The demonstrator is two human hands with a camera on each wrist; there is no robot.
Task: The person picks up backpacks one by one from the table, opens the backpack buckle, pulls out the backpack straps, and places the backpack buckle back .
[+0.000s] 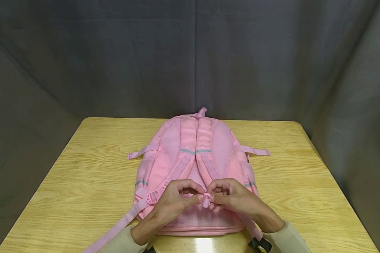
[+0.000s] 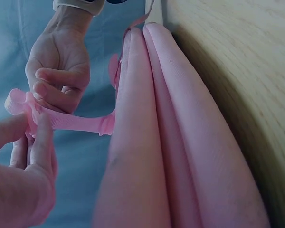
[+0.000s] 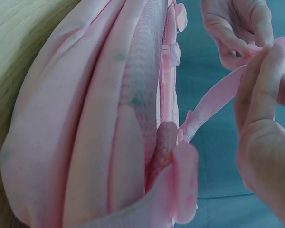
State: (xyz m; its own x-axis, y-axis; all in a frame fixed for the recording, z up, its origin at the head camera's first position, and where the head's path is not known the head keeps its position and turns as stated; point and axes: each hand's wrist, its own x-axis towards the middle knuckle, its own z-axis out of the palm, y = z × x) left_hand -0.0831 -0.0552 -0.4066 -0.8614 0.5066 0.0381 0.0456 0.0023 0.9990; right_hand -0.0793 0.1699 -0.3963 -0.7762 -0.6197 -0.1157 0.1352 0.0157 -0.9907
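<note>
A pink backpack (image 1: pixel 164 168) lies on the table with its shoulder straps facing up. Over its lower half, my left hand (image 1: pixel 177 198) and right hand (image 1: pixel 235 196) meet at a small pink strap fitting (image 1: pixel 206 199). Thumb and fingers of each hand pinch it from opposite sides. A pink webbing strap (image 2: pixel 78 122) runs from the backpack to this fitting, raised off the bag, and a short loop of webbing (image 2: pixel 16 100) sticks out beyond it. In the right wrist view, the fingers partly hide the fitting and the strap (image 3: pixel 218 97) slants up to them.
The wooden table (image 1: pixel 82 175) extends on both sides of the bag. A loose strap with a pink ladder buckle (image 1: pixel 152 198) trails off at the front left. Side straps (image 1: pixel 254 151) stick out from the bag, and a grey curtain (image 1: pixel 130 63) hangs behind.
</note>
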